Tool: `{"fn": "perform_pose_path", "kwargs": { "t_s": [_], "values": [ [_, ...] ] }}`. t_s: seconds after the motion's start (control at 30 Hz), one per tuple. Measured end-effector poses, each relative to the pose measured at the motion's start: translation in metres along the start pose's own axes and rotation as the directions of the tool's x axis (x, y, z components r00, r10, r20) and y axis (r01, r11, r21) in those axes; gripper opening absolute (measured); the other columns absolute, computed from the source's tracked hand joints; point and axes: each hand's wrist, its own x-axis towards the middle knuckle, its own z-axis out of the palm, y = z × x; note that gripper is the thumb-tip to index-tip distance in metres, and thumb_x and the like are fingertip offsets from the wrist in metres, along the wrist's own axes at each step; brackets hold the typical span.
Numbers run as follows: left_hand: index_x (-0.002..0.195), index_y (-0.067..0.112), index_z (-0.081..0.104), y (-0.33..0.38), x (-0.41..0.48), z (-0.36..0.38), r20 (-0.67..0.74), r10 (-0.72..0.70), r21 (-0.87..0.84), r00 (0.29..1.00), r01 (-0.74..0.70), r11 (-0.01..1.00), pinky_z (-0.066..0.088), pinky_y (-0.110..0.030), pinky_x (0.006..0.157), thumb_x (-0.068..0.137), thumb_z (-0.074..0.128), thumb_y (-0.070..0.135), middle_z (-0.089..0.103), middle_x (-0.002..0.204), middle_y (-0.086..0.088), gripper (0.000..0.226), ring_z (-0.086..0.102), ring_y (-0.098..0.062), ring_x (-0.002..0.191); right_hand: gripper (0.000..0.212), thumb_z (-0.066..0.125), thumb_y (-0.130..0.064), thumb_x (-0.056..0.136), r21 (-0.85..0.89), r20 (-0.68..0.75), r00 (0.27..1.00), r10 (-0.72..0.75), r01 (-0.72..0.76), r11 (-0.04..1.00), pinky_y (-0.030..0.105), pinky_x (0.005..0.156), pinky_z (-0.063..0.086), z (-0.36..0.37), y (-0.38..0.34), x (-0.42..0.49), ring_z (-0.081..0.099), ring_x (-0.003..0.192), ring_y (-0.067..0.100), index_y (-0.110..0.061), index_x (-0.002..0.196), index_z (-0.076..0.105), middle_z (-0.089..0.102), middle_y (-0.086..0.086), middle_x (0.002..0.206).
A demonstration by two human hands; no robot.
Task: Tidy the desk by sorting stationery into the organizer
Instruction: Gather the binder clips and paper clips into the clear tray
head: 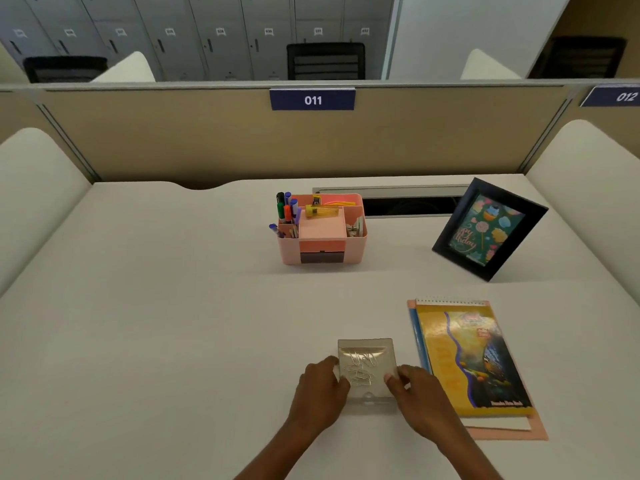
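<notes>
Near table (173,323) front, my left grip (320,389) & right grip (415,393) both pinch clear clip box (367,355) by its sides, flat on table; pink organizer (322,251) w/ pens (285,207) sits well behind, notebook (474,358) just right.

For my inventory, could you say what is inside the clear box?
Silver paper clips show through the clear box; left hand and right hand cover its sides.

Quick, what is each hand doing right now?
Left hand: grips the left edge of the clear plastic box of metal paper clips.
Right hand: grips the same box's right edge, thumb on top.
</notes>
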Motion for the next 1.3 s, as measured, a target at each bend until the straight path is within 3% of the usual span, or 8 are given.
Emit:
{"fn": "perform_pose_path", "kwargs": {
  "t_s": [0.2,0.37,0.47,0.63,0.77,0.9,1.13,1.3],
  "values": [
    [0.114,0.015,0.062,0.008,0.013,-0.03,-0.121,-0.025,-0.198,0.992,0.0,0.98,0.057,-0.031,0.055,0.088,0.052,0.013,0.061,0.057,0.006,0.027,0.066,-0.013,0.049,0.04,0.057,-0.038,0.093,0.457,0.153,0.987,-0.04,-0.035,0.889,0.037,0.083,0.057,-0.008,-0.017,0.014,0.069,0.094,0.017,-0.041,0.13,0.044,0.068,0.001,0.107],
    [0.128,0.011,0.055,0.019,0.034,-0.055,-0.16,-0.036,-0.225,0.986,-0.001,0.974,0.057,-0.025,0.054,0.09,0.055,0.019,0.073,0.09,-0.009,0.038,0.067,-0.014,0.051,0.047,0.063,-0.029,0.088,0.825,0.143,0.986,-0.084,-0.071,0.561,0.046,0.089,0.055,-0.013,-0.043,0.029,0.07,0.098,0.027,-0.028,0.132,0.049,0.071,0.012,0.11],
    [0.12,0.014,0.059,0.026,0.048,-0.072,-0.158,-0.038,-0.229,0.987,0.0,0.973,0.055,-0.024,0.051,0.09,0.059,0.038,0.073,0.088,-0.004,0.039,0.067,-0.013,0.051,0.041,0.061,-0.025,0.09,0.894,0.088,0.994,-0.061,-0.051,0.446,0.046,0.088,0.055,-0.014,-0.056,0.043,0.07,0.098,0.033,-0.024,0.13,0.051,0.069,0.016,0.114],
    [0.107,0.018,0.066,0.037,0.087,-0.108,-0.395,0.262,0.254,0.881,-0.169,0.952,0.051,-0.021,0.074,0.093,0.052,0.039,0.069,0.102,0.004,0.028,0.062,-0.006,0.078,0.035,0.059,-0.017,0.093,0.921,0.086,0.996,0.0,-0.08,0.38,0.047,0.093,0.052,-0.014,-0.058,0.068,0.07,0.096,0.034,-0.011,0.127,0.053,0.069,0.017,0.114],
    [0.118,0.012,0.063,0.067,0.135,-0.13,-0.158,0.566,0.601,0.809,-0.376,0.705,0.047,-0.036,0.095,0.091,0.06,0.018,0.063,0.119,-0.007,0.027,0.058,-0.023,0.108,0.033,0.057,-0.018,0.094,0.923,0.139,0.99,0.005,-0.131,0.361,0.046,0.096,0.052,-0.008,-0.055,0.08,0.069,0.099,0.031,-0.006,0.124,0.056,0.068,0.016,0.116],
    [0.11,0.014,0.067,0.103,0.191,-0.152,-0.039,0.565,0.774,0.824,-0.332,0.538,0.043,-0.039,0.098,0.085,0.067,0.012,0.066,0.113,-0.005,0.026,0.059,-0.022,0.105,0.032,0.057,-0.018,0.092,0.941,0.167,0.984,-0.053,-0.143,0.307,0.043,0.095,0.053,-0.002,-0.056,0.088,0.067,0.105,0.033,-0.005,0.121,0.059,0.067,0.016,0.118],
    [0.122,0.011,0.061,0.121,0.248,-0.169,0.356,0.348,0.686,0.867,-0.496,0.533,0.045,-0.028,0.087,0.089,0.062,0.009,0.06,0.123,-0.006,0.034,0.057,-0.023,0.108,0.037,0.06,-0.022,0.089,0.948,0.158,0.983,-0.091,-0.125,0.292,0.049,0.099,0.048,0.003,-0.064,0.102,0.066,0.106,0.033,-0.006,0.122,0.058,0.069,0.013,0.115],
    [0.121,0.01,0.063,0.118,0.261,-0.165,0.4,0.328,0.681,0.856,-0.517,0.518,0.046,-0.029,0.087,0.087,0.063,0.009,0.061,0.121,-0.006,0.033,0.056,-0.023,0.106,0.031,0.057,-0.017,0.092,0.961,0.162,0.981,-0.104,-0.133,0.243,0.047,0.099,0.049,0.006,-0.066,0.108,0.065,0.107,0.033,-0.006,0.121,0.058,0.069,0.014,0.115]
  ]
}}
